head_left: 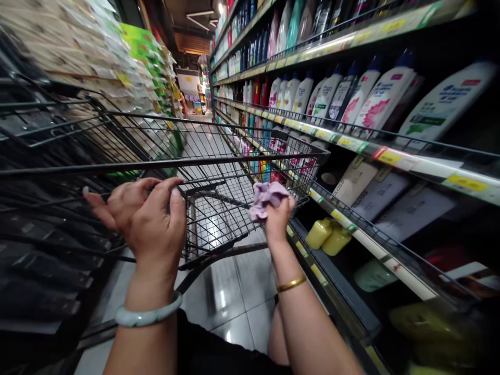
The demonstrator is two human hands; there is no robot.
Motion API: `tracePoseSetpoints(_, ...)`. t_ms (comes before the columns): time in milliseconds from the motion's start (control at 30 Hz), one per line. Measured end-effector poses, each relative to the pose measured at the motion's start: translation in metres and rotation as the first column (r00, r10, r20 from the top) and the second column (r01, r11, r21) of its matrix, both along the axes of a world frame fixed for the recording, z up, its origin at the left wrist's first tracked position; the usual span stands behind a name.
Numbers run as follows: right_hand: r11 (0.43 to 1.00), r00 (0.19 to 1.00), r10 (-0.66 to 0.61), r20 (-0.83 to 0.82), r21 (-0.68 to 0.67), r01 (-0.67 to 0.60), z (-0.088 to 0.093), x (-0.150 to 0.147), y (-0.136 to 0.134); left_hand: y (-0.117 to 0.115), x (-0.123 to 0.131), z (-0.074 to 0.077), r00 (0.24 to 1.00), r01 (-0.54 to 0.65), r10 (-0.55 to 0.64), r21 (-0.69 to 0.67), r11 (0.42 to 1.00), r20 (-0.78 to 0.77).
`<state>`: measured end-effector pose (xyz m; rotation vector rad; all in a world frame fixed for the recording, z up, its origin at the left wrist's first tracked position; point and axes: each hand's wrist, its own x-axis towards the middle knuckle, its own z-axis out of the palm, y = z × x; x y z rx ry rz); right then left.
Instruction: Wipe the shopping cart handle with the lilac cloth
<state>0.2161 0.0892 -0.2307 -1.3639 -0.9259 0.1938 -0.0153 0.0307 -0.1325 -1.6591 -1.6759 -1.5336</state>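
Observation:
My left hand (pixel 152 213) is raised at the near side of a black wire shopping cart (pixel 219 208), just below its long dark bar (pixel 117 166). Its fingers are spread and loosely bent, with nothing seen in them; whether they touch the cart I cannot tell. A pale stone bangle (pixel 150 314) circles that wrist. My right hand (pixel 278 216) is closed on a crumpled lilac cloth (pixel 267 198), gathered like a scrunchie, in front of the cart's right part. That wrist wears a gold bangle (pixel 291 284). The visible cart basket shows its wire grid and the floor through it.
Shelves of shampoo bottles (pixel 385 99) line the right side, close to the cart, with price-label rails (pixel 347 140). Yellow bottles (pixel 319 233) stand lower down. Stacked packages (pixel 86 47) rise on the left. A tiled aisle floor (pixel 203 138) runs ahead.

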Motion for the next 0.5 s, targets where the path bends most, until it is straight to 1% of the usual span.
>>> tracePoseSetpoints(33, 0.999, 0.999, -0.032, -0.025, -0.022, 0.032, 0.000, 0.009, 0.005, 0.001, 0.000, 0.000, 0.999, -0.047, 0.048, 0.029, 0.998, -0.024)
tracePoseSetpoints(67, 0.998, 0.998, -0.054, -0.034, -0.037, 0.053, -0.001, 0.012, 0.009, 0.002, 0.000, 0.000, 0.997, -0.069, 0.071, 0.044, 0.997, -0.036)
tracePoseSetpoints(100, 0.998, 0.998, -0.056, -0.031, -0.038, 0.055, -0.003, 0.009, 0.009, 0.002, 0.001, 0.000, 0.996, -0.082, 0.084, 0.049, 0.995, -0.042)
tracePoseSetpoints(167, 1.000, 1.000, 0.011, -0.017, -0.006, -0.011, -0.010, -0.016, 0.003, 0.002, 0.003, 0.001, 0.995, -0.089, 0.091, 0.041, 0.995, -0.048)
tracePoseSetpoints(233, 0.989, 0.990, 0.142, -0.003, 0.042, -0.142, -0.019, -0.053, -0.011, 0.001, 0.005, 0.002, 0.994, -0.088, 0.090, 0.044, 0.995, -0.058)
tracePoseSetpoints(267, 0.979, 0.980, 0.197, 0.016, 0.043, -0.198, -0.022, -0.070, -0.018, 0.002, 0.005, 0.002, 0.993, -0.091, 0.094, 0.056, 0.994, -0.064)
tracePoseSetpoints(300, 0.969, 0.970, 0.242, 0.040, 0.041, -0.243, -0.024, -0.082, -0.024, 0.002, 0.004, 0.001, 0.993, -0.097, 0.101, 0.072, 0.993, -0.064)
tracePoseSetpoints(333, 0.961, 0.961, 0.272, 0.046, 0.039, -0.274, -0.024, -0.088, -0.026, 0.003, 0.004, 0.001, 0.992, -0.100, 0.106, 0.087, 0.991, -0.065)
tracePoseSetpoints(367, 0.959, 0.960, 0.278, 0.033, 0.041, -0.279, -0.022, -0.086, -0.027, 0.004, 0.003, 0.000, 0.992, -0.104, 0.111, 0.101, 0.989, -0.065)
tracePoseSetpoints(400, 0.963, 0.965, 0.263, -0.004, 0.054, -0.263, -0.019, -0.078, -0.024, 0.006, 0.001, -0.001, 0.991, -0.107, 0.115, 0.113, 0.988, -0.062)
tracePoseSetpoints(433, 0.972, 0.972, 0.227, -0.066, 0.075, -0.222, -0.015, -0.064, -0.020, 0.006, 0.000, -0.001, 0.991, -0.105, 0.113, 0.109, 0.988, -0.066)
tracePoseSetpoints(500, 0.990, 0.974, 0.107, -0.200, 0.110, -0.086, -0.006, -0.033, -0.009, 0.007, -0.002, -0.002, 0.992, -0.099, 0.106, 0.097, 0.990, -0.069)
